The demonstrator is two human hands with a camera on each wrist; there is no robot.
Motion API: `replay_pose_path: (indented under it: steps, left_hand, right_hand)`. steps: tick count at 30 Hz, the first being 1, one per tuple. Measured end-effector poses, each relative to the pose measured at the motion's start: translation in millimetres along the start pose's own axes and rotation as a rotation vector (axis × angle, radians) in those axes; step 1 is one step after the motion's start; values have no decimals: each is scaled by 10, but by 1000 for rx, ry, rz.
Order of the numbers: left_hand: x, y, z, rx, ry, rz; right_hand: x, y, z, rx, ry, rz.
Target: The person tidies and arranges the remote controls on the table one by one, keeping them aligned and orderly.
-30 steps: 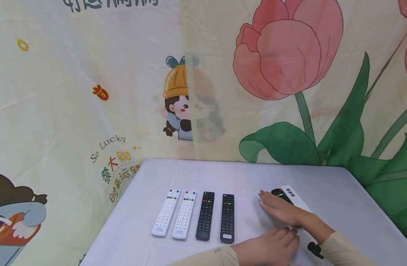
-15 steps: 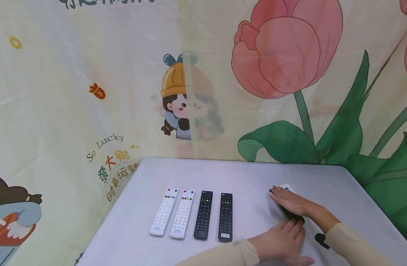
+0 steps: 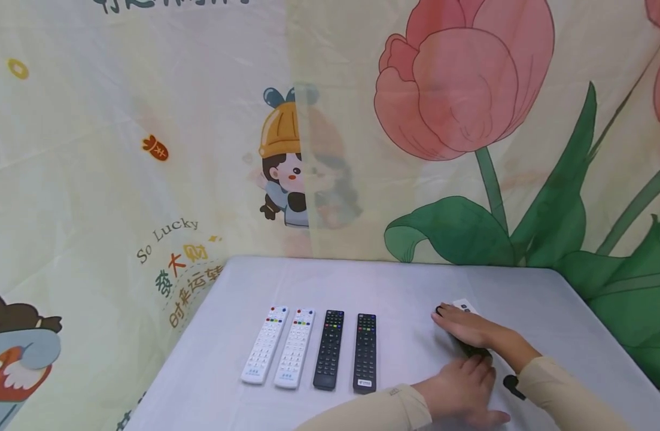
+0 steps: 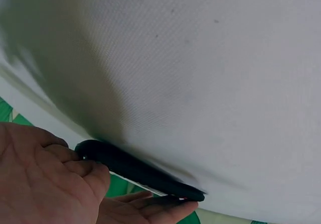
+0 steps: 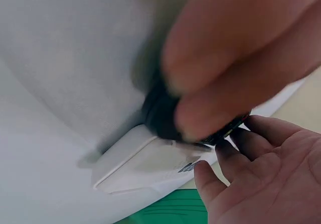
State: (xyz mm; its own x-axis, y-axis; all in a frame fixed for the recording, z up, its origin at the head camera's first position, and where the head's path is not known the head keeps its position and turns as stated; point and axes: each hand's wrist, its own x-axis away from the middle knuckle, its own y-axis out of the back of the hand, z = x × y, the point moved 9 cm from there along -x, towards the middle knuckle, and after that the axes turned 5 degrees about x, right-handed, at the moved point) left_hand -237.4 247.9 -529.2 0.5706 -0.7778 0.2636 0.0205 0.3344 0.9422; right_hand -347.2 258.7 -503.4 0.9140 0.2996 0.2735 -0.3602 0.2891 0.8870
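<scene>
A black remote control (image 3: pixel 474 351) lies slantwise on the right part of the table, partly hidden under my hands. My right hand (image 3: pixel 479 329) stretches across its far part, fingers extended, fingertips along its far end. At its near end, my left hand (image 3: pixel 460 386) touches it with extended fingers, the thumb spread to the side. The left wrist view shows the dark remote from its side, with fingers at both ends. Just beyond my right hand, one end of a white remote control (image 3: pixel 464 305) shows. In the right wrist view that white remote (image 5: pixel 143 166) lies right beside the black one.
To the left stands a row of two white remotes, one (image 3: pixel 264 345) and another (image 3: pixel 294 348), then two black ones, the first (image 3: pixel 328 350) and the second (image 3: pixel 365 353). A white cloth covers the table (image 3: pixel 405 287). A printed curtain (image 3: pixel 340 239) hangs behind its far edge.
My right hand has shifted right, now covering more of the white remote and the black remote's far part. My left hand has moved slightly right, and its thumb now shows spread. The row stays put.
</scene>
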Motion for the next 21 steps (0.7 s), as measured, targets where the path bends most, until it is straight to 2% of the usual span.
replay_pose_path:
  steps: [2, 7, 13, 17, 21]
  left_hand:
    - [-22, 21, -2, -1, 1, -14]
    - [-21, 31, 54, 36, 39, 21]
    - [25, 69, 98, 9, 78, 38]
    - [24, 64, 109, 19, 93, 53]
    - [18, 32, 79, 8, 89, 35]
  right_hand:
    - [5, -4, -1, 9, -7, -4]
    - [12, -19, 30, 9, -25, -8]
    - [27, 39, 113, 56, -10, -41]
    - [-6, 14, 60, 80, 11, -68]
    - [-11, -41, -1, 88, 8, -81]
